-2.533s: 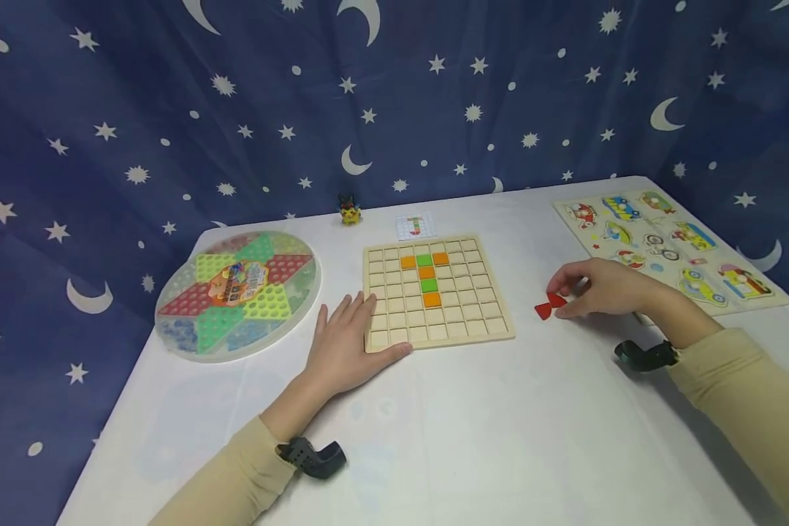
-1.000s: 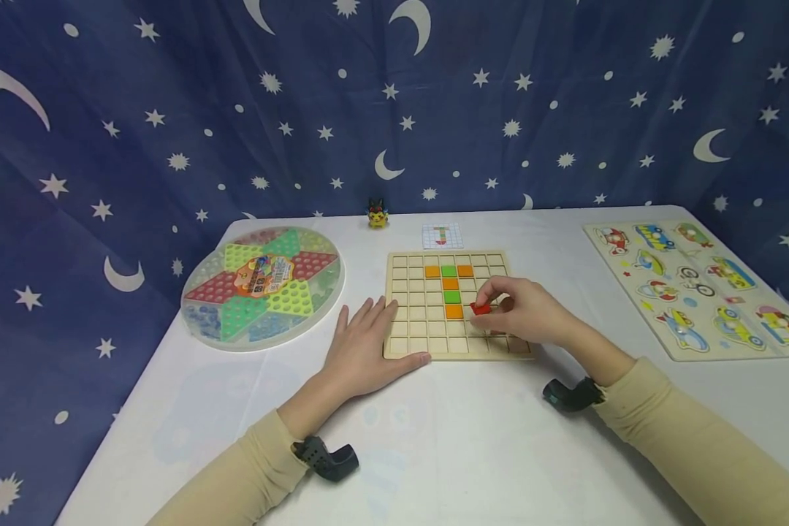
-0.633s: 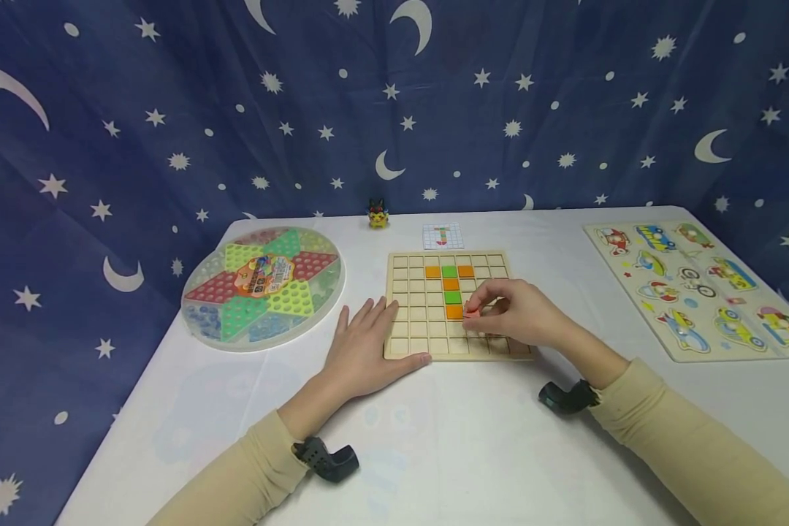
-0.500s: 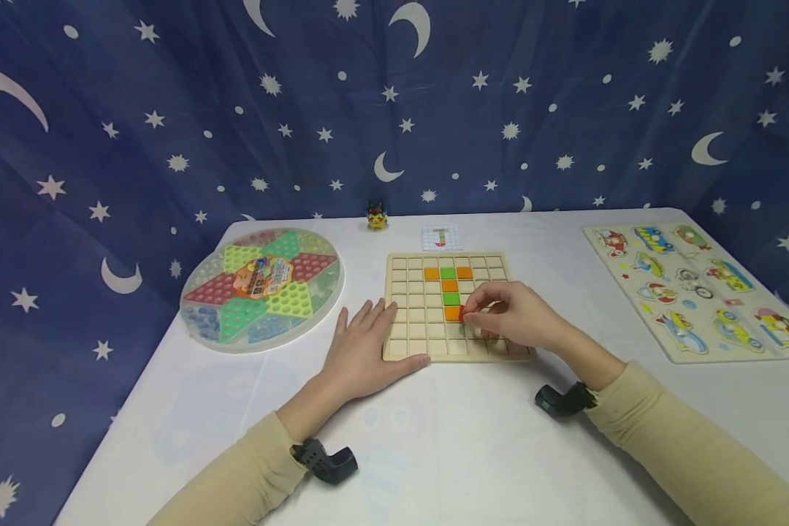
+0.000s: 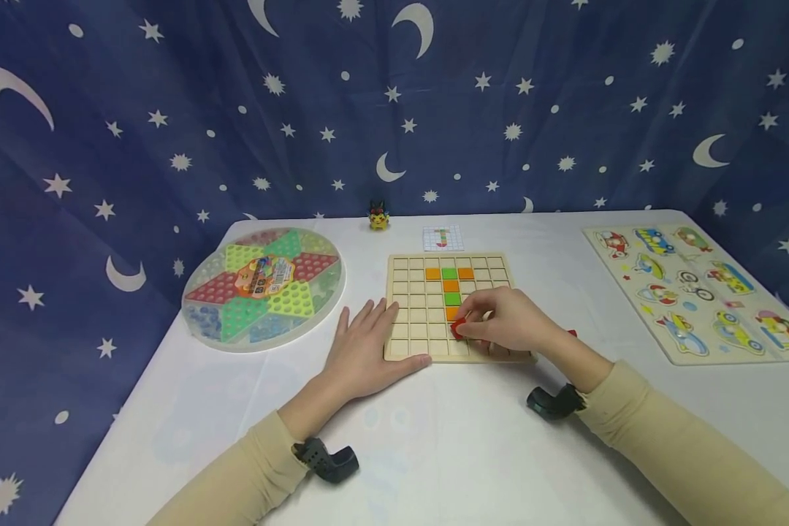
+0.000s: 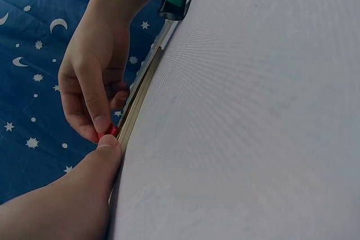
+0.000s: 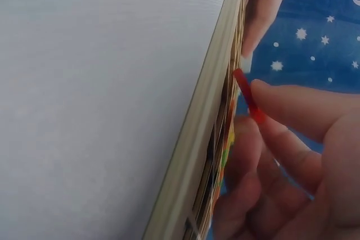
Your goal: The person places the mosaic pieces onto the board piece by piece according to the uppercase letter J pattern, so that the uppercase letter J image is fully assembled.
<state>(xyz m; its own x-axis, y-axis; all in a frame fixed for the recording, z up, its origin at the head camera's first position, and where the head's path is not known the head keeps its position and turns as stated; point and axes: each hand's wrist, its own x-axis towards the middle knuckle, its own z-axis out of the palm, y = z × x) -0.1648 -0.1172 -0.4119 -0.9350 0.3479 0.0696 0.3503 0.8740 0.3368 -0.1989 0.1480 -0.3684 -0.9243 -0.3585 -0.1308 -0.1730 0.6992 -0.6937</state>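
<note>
My right hand (image 5: 509,320) pinches a small flat red tile (image 5: 456,329) between thumb and fingertips. It holds the tile at the wooden grid board (image 5: 410,314), just below the lowest orange tile (image 5: 451,313). In the right wrist view the red tile (image 7: 248,95) stands tilted, one end at the board's cells. Orange and green tiles form a T in the grid, with a green tile (image 5: 452,299) in its stem. My left hand (image 5: 360,354) rests on the board's left edge, fingers straight, thumb along the near edge. A second red piece (image 5: 571,332) shows partly behind my right wrist.
Behind the board lies a small pattern card (image 5: 443,237), near a yellow toy figure (image 5: 378,216). A round Chinese checkers board (image 5: 263,288) is at the left, a picture puzzle board (image 5: 697,296) at the right. A starry curtain (image 5: 315,109) hangs behind the white table (image 5: 394,467).
My right hand has brought one red tile from the table on the right to the board, then down below the lowest orange tile. My left hand has stayed on the board's edge.
</note>
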